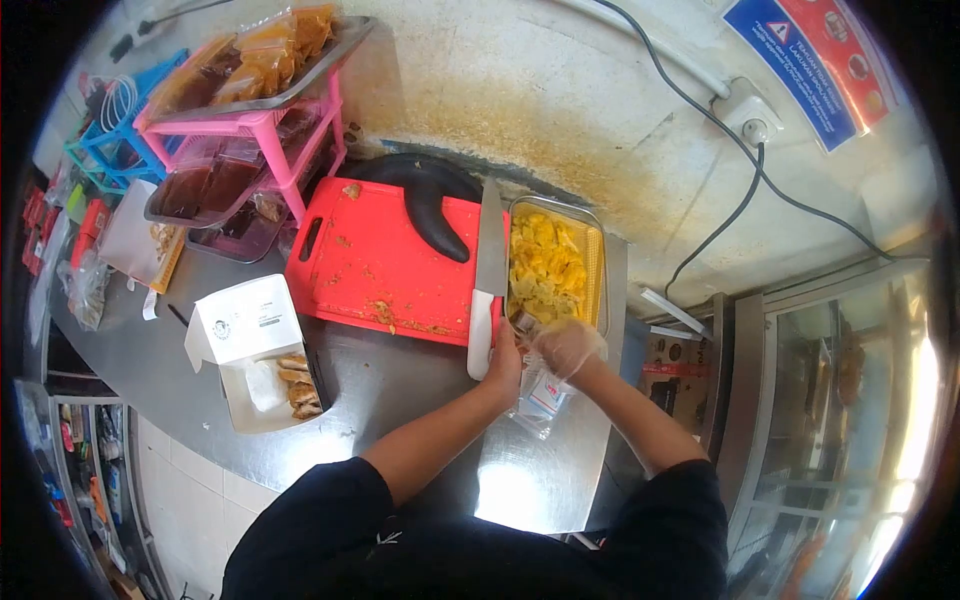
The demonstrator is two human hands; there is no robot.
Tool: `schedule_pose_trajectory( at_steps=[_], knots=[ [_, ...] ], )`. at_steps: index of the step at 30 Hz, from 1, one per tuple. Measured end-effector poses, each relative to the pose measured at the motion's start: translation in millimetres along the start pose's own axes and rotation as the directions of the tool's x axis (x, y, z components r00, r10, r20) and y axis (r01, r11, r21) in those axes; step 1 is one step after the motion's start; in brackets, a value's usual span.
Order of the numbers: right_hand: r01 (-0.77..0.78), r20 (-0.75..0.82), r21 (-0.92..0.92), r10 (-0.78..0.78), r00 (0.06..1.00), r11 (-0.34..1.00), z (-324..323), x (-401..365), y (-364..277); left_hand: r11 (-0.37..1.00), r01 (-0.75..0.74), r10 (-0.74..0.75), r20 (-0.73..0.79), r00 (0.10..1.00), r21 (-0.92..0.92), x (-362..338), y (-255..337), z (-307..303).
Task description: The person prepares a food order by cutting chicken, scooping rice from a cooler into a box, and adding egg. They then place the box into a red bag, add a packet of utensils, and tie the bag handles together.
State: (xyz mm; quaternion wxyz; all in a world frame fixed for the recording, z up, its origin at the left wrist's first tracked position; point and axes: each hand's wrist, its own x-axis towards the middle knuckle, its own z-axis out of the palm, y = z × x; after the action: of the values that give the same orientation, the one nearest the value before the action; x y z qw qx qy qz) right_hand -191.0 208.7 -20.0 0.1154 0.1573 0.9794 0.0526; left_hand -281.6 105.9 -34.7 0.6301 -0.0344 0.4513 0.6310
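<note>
My left hand [503, 362] is beside the white handle of a large knife [490, 260], its fingers curled at the side of a clear plastic bag [543, 398] with a blue and red label. My right hand [568, 349], in a clear plastic glove, is closed near the mouth of that bag; I cannot tell what its fingers hold. Just beyond both hands stands a metal tray [598, 240] of chopped yellow pickles [545, 265] in small bags. The knife lies along the right edge of a red cutting board [375, 270] strewn with brown crumbs.
An open white box [248, 325] with sliced browned food stands left of my arm. A black curved object [432, 215] lies on the board. Behind it, a pink rack [275, 150] carries trays of sauce bags. At right, a black cable [750, 200] hangs from a wall socket beside a glass cabinet [820, 420].
</note>
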Motion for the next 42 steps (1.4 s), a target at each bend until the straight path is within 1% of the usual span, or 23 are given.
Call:
schedule_pose_trajectory(
  at_steps=[1, 3, 4, 6, 9, 10, 13, 15, 16, 18, 19, 21, 22, 25, 27, 28, 30, 34, 35, 37, 38, 40, 42],
  knots=[
    [-0.002, 0.003, -0.003, 0.002, 1.0, 1.0, 2.5, -3.6, 0.4, 1.0, -0.003, 0.004, 0.013, 1.0, -0.015, -5.3, 2.8, 3.7],
    [-0.089, -0.086, 0.291, 0.119, 0.989, 0.952, 14.6, -5.1, 3.5, 1.0, -0.006, 0.006, 0.016, 1.0, 0.025, 7.0, -10.3, -3.0],
    [-0.09, -0.086, 0.29, 0.12, 0.989, 0.953, 25.5, -4.7, 8.0, 0.998, -0.008, 0.007, 0.014, 1.0, 0.068, 7.9, -13.4, -4.6],
    [-0.241, -0.055, 0.509, 0.311, 0.949, 0.826, 47.2, -0.6, 20.5, 0.995, -0.024, 0.022, 0.02, 1.0, 0.095, 6.0, -15.5, -5.7],
    [-0.125, -0.129, 0.564, 0.236, 0.963, 0.817, 61.8, 3.5, 46.3, 0.993, -0.051, 0.05, 0.013, 0.999, 0.107, 4.2, -22.0, -6.9],
    [-0.126, -0.129, 0.564, 0.238, 0.963, 0.816, 61.2, 1.1, 53.1, 0.993, -0.071, 0.071, 0.002, 0.997, 0.091, 6.4, -24.4, -7.6],
    [-0.058, -0.371, 0.517, 0.284, 0.884, 0.854, 37.8, -4.4, 58.5, 0.994, -0.068, 0.067, 0.014, 0.998, 0.08, 15.7, -29.9, -11.6],
    [-0.407, -0.024, 0.449, 0.466, 0.885, 0.796, 6.6, -2.9, 57.7, 0.992, -0.066, 0.065, 0.006, 0.998, 0.109, 17.0, -28.6, -12.2],
    [-0.408, -0.022, 0.448, 0.467, 0.884, 0.795, 7.9, -1.7, 53.8, 0.988, -0.066, 0.067, -0.001, 0.998, 0.138, 16.1, -27.6, -11.4],
    [-0.36, 0.004, 0.137, 0.363, 0.932, 0.923, 9.6, 1.1, 41.8, 0.99, -0.054, 0.054, 0.003, 0.999, 0.128, 12.0, -25.4, -8.2],
    [-0.359, 0.0, 0.135, 0.363, 0.932, 0.923, 9.2, 1.1, 35.5, 0.992, -0.047, 0.047, 0.005, 0.999, 0.115, 11.4, -22.7, -6.4],
    [-0.143, 0.129, -0.006, 0.142, 0.981, 0.99, 10.2, -4.2, 20.1, 0.99, -0.048, 0.047, 0.009, 0.999, 0.129, 11.0, -20.6, -6.4],
    [-0.137, 0.128, -0.006, 0.137, 0.982, 0.991, 15.8, -7.7, 15.6, 0.988, -0.042, 0.041, 0.013, 0.999, 0.145, 10.5, -21.5, -7.4],
    [-0.075, -0.06, 0.022, 0.076, 0.995, 0.997, 38.1, -13.3, 9.4, 0.987, -0.052, 0.045, 0.047, 0.998, 0.155, 9.7, -22.0, -8.2],
    [-0.15, -0.045, 0.25, 0.167, 0.985, 0.957, 43.9, -16.3, 15.6, 0.986, -0.054, 0.044, 0.067, 0.997, 0.159, 7.2, -20.6, -8.1],
    [-0.148, -0.044, 0.248, 0.163, 0.986, 0.958, 44.4, -14.7, 21.6, 0.985, -0.048, 0.033, 0.09, 0.995, 0.163, 4.9, -21.1, -7.8],
    [-0.302, 0.118, 0.442, 0.279, 0.953, 0.845, 42.5, -7.1, 38.6, 0.984, -0.054, 0.035, 0.111, 0.993, 0.171, 2.5, -19.5, -7.0],
    [-0.178, -0.007, 0.484, 0.207, 0.978, 0.857, 93.2, -4.6, 76.6, 0.99, -0.007, -0.018, 0.178, 0.984, 0.14, 10.7, -27.9, -15.5],
    [-0.13, -0.055, 0.814, 0.298, 0.953, 0.567, 121.0, -8.3, 87.9, 0.99, -0.012, -0.011, 0.169, 0.986, 0.139, 2.6, -25.5, -17.8],
    [-0.15, -0.03, 0.882, 0.37, 0.928, 0.446, 105.1, -13.6, 87.0, 0.915, -0.274, 0.155, 0.369, 0.916, 0.295, -28.7, -12.8, -23.1],
    [-0.15, -0.036, 0.893, 0.4, 0.916, 0.424, 104.2, -16.3, 91.3, 0.914, -0.276, 0.164, 0.349, 0.923, 0.298, -48.0, -2.4, -33.9],
    [-0.163, -0.056, 0.902, 0.483, 0.874, 0.399, 94.8, -27.2, 96.6, 0.622, -0.682, 0.454, 0.532, 0.715, 0.385, -101.6, 29.3, -73.7],
    [-0.152, -0.042, 0.944, 0.565, 0.824, 0.293, 77.9, -38.5, 96.0, 0.246, -0.687, 0.551, 0.485, 0.679, 0.683, -166.7, 86.8, -119.3]
  ],
)
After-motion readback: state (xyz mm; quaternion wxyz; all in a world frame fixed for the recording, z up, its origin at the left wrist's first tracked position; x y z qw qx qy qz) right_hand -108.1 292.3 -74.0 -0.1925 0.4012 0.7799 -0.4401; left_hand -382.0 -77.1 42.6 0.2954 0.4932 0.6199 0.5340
